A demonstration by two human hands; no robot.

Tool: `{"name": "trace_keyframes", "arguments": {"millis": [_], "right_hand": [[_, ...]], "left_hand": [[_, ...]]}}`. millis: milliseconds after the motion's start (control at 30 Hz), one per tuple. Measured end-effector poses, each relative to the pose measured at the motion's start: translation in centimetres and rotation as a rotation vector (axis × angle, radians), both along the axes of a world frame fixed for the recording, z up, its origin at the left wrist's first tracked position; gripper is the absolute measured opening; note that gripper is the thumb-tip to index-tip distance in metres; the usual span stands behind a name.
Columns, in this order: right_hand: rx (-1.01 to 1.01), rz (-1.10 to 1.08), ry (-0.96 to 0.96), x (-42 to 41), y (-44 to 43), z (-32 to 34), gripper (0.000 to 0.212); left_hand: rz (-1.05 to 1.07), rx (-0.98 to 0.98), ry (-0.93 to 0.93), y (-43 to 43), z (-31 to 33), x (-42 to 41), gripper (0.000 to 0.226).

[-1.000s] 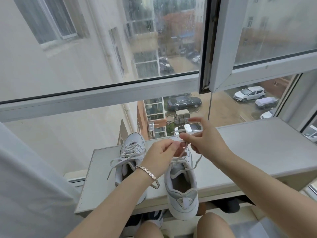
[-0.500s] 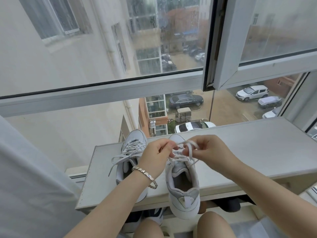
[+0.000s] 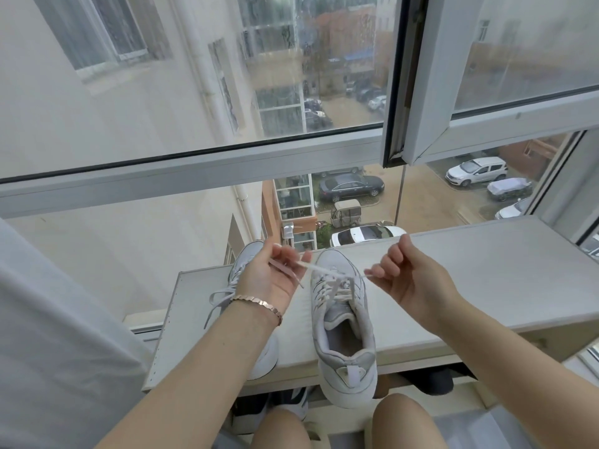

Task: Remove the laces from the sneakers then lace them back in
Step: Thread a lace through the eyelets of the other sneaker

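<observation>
Right sneaker (image 3: pixel 343 322): on the counter (image 3: pixel 486 280), heel past the near edge.
Left sneaker (image 3: pixel 265 361): on the counter, just left, under left hand (image 3: pixel 269 280).
Lace (image 3: pixel 312 268): between left hand and right hand (image 3: pixel 411 283).

We read no text, label, brand or number here. The sneakers (image 3: pixel 343 322) show no legible marking, and the parked cars (image 3: pixel 351 187) outside are too small for plates.

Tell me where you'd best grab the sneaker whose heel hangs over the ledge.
Take the sneaker by its heel, coming from the near side. The heel overhangs the front edge of the ledge towards the person, and the open collar would likely let a thumb hook inside while fingers wrap the back.
</observation>
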State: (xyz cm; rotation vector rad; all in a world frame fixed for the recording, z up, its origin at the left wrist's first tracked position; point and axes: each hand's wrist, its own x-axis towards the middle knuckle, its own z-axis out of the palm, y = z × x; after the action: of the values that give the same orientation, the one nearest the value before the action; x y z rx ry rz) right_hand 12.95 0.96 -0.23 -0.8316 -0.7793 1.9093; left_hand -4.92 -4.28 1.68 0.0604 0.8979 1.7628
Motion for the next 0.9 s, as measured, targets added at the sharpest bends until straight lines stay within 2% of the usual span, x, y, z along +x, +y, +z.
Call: {"name": "trace_keyframes", "arguments": {"millis": [33, 67, 133, 167, 233, 300, 367, 400, 433, 500, 567, 667, 733, 833, 900], "right_hand": [[0.010, -0.019, -0.116, 0.2, 0.3, -0.4, 0.044], [0.032, -0.030, -0.245, 0.5, 0.5, -0.9, 0.043], [0.039, -0.021, -0.444, 1.2, 0.8, -1.9, 0.041], [0.034, -0.010, -0.503, 1.4, 0.8, -2.5, 0.039], [0.040, 0.026, -0.605, 1.4, 0.5, -3.0, 0.032], [0.086, 0.074, -0.819, 1.1, 0.2, -3.4, 0.022], [0.166, 0.122, -1.107, 1.1, -0.1, -3.5, 0.061], [0.273, 0.111, -1.190, 1.2, -0.4, -3.3, 0.069], [0.435, 0.095, -1.210, 1.4, -0.8, -3.1, 0.065], [0.768, 0.203, -1.167, 1.5, -2.0, -2.3, 0.038], [0.944, 0.346, -1.182, 1.5, -3.0, -2.0, 0.019], [1.098, 0.349, -1.339, 1.4, -3.6, -2.4, 0.023], [1.093, 0.327, -1.407, 1.3, -3.9, -2.5, 0.019], [1.192, 0.216, -1.380, 1.4, -3.9, -3.1, 0.021], [1.202, 0.215, -1.331, 1.5, -3.8, -3.2, 0.019]], "left_hand": [[0.022, -0.028, 0.118, 0.1, -0.1, -0.4, 0.040], [0.024, -0.102, 0.379, 0.0, -0.4, -0.9, 0.040], [-0.062, -0.249, 1.040, -0.4, -1.2, -1.9, 0.042], [-0.135, -0.290, 1.277, -0.6, -1.7, -2.2, 0.041], [-0.304, -0.330, 1.545, -0.9, -2.6, -2.0, 0.030], [-0.434, -0.321, 1.743, -1.3, -3.0, -1.2, 0.010], [-0.499, -0.269, 1.912, -1.7, -3.8, -0.8, 0.035], [-0.457, -0.217, 1.976, -1.8, -3.9, -0.8, 0.041], [-0.394, -0.155, 2.028, -2.1, -3.9, -0.8, 0.042], [-0.333, -0.062, 2.085, -2.5, -3.9, -0.8, 0.041], [-0.403, 0.025, 2.064, -2.8, -3.9, -0.6, 0.038], [-0.512, 0.006, 1.958, -3.2, -3.9, -0.2, 0.025], [-0.515, -0.023, 1.933, -3.3, -4.1, 0.0, 0.021], [-0.512, -0.084, 1.926, -3.5, -4.3, 0.2, 0.019], [-0.486, -0.133, 1.906, -3.6, -4.5, 0.3, 0.015]]}}
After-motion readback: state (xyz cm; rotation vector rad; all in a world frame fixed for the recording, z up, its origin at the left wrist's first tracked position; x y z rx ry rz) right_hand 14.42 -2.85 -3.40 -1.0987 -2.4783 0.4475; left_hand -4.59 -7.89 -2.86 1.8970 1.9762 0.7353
